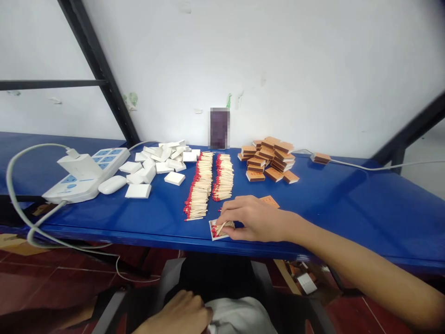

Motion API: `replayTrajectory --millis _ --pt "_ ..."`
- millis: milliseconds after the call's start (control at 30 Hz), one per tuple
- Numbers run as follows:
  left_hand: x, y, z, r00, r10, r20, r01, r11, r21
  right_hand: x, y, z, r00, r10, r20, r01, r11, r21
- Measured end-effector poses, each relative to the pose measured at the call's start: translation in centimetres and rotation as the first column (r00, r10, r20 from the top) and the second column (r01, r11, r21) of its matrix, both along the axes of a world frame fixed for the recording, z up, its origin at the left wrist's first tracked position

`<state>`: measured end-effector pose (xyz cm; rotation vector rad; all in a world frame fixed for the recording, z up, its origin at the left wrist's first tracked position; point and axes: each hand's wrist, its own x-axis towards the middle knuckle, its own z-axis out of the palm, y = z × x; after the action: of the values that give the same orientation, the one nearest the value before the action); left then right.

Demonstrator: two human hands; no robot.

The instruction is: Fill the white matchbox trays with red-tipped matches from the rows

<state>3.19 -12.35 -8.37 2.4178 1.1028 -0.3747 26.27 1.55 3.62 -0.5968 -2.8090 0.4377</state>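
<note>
My right hand [250, 218] reaches in from the right and is closed in a pinch on matches, over a small white matchbox tray [215, 237] near the table's front edge. Red-headed matches [214, 230] lie in the tray, partly covered by my fingers. Just beyond are two long rows of loose matches, a left row [200, 188] and a shorter right row [224, 178]. An orange matchbox sleeve [270, 201] lies flat behind my wrist. Down at my lap, my left hand [184, 313] is curled closed beside pale grey cloth [239, 315]; its palm is hidden.
White matchbox trays [167, 157] are heaped left of the matches. Orange matchboxes [269, 157] are piled on the right, with a single matchbox [320, 158] by a cable. A power strip [86, 176] with a charger and white cables occupies the blue table's [347, 208] left side.
</note>
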Motion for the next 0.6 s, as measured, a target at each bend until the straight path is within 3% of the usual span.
replayTrajectory --millis 167,333,500,600 --pt "0.1 0.0 0.1 0.998 -0.008 -0.058 0.008 1.0 0.004 0.2 0.0 0.1 1.0 0.002 -0.019 -0.002 1.0 -0.015" --pt "-0.2 -0.1 -0.9 0.999 0.013 -0.053 -0.011 0.999 0.034 0.6 0.2 0.0 0.995 -0.015 -0.097 0.015 1.0 -0.003" --pt "-0.5 0.0 -1.7 0.998 0.013 -0.063 -0.011 0.999 0.038 0.9 1.0 0.1 0.981 -0.172 -0.087 0.178 0.982 0.067" --pt "-0.7 0.4 -1.3 0.999 0.021 -0.043 -0.02 0.999 0.026 1.1 1.6 0.1 0.968 -0.25 0.015 0.248 0.966 0.069"
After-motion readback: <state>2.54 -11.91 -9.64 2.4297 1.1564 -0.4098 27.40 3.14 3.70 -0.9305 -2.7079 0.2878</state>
